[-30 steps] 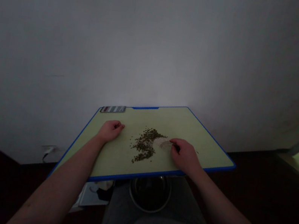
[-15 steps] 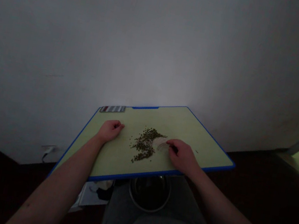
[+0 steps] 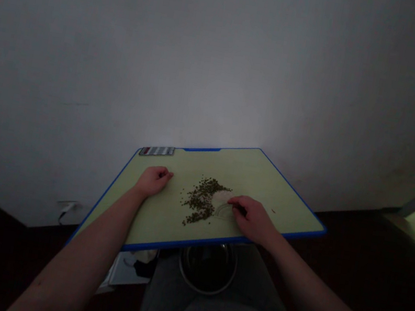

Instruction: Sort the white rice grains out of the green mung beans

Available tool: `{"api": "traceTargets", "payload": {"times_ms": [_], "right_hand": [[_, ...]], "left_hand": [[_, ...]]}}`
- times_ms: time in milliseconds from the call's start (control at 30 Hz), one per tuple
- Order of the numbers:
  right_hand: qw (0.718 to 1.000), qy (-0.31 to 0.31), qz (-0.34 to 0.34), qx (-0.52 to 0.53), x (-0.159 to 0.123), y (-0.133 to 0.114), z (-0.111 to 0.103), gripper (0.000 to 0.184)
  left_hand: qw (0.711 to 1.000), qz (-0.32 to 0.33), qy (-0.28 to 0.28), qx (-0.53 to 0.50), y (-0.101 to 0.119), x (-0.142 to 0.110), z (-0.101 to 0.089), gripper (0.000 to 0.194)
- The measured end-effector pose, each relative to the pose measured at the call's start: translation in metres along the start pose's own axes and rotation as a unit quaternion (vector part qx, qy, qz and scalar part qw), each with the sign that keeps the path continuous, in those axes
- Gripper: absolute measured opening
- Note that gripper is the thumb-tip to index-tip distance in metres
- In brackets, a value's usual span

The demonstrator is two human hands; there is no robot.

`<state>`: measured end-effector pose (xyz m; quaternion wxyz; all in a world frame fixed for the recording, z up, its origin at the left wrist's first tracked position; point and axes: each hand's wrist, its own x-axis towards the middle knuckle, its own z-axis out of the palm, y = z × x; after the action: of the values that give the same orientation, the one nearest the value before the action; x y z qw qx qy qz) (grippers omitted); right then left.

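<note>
A loose spread of small dark green beans (image 3: 200, 200) lies on a pale yellow-green board (image 3: 267, 179) with a blue rim. Against its right side is a whitish patch of what look like fine pale grains (image 3: 220, 197), with faint curved lines just below. My right hand (image 3: 251, 217) rests at that patch, fingers bent and pinched together; anything between the fingertips is too small to make out. To the left of the beans, my left hand (image 3: 153, 180) lies on the board with its fingers curled closed, apart from the beans.
A flat panel with grey stripes (image 3: 157, 151) lies at the board's far left corner. Below the near edge, a round metal bowl (image 3: 228, 283) sits on my lap. A small reddish sliver (image 3: 273, 211) lies right of my hand. A wall (image 3: 221, 73) rises behind the board.
My right hand has shifted slightly left and nearer to me, its fingertips now over the pale patch. My left hand and the beans look the same.
</note>
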<state>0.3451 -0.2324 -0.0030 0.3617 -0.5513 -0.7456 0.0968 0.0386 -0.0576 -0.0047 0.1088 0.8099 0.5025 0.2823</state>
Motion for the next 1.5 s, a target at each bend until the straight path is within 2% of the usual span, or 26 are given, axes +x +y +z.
{"api": "traceTargets", "payload": {"times_ms": [167,433,733,1000,1233,1300,1500], "right_hand": [[1.0,0.018,0.016,-0.007,0.004,0.002,0.004,0.028],[0.999,-0.033,-0.022,0.027,0.002,-0.001,0.0,0.028],[0.998,-0.039,-0.024,0.031,0.001,-0.007,0.002,0.028],[0.996,-0.075,-0.023,0.047,-0.007,-0.014,-0.004,0.03],[0.991,-0.11,-0.028,0.066,-0.011,-0.024,-0.001,0.031],[0.992,-0.105,-0.026,0.068,-0.01,-0.024,-0.001,0.03],[0.999,-0.032,0.024,0.033,0.0,-0.014,-0.001,0.028]], "left_hand": [[1.0,0.006,0.005,0.004,-0.002,0.001,0.001,0.038],[1.0,-0.001,0.002,0.011,-0.001,0.001,0.001,0.038],[1.0,0.004,0.002,-0.002,0.001,0.0,0.0,0.038],[1.0,-0.009,0.001,0.005,-0.001,0.0,0.001,0.038],[1.0,0.001,0.0,0.01,0.001,0.001,0.0,0.037],[1.0,0.0,0.0,0.011,0.001,0.001,0.0,0.037],[1.0,0.002,0.0,0.016,0.001,0.0,0.0,0.037]]}}
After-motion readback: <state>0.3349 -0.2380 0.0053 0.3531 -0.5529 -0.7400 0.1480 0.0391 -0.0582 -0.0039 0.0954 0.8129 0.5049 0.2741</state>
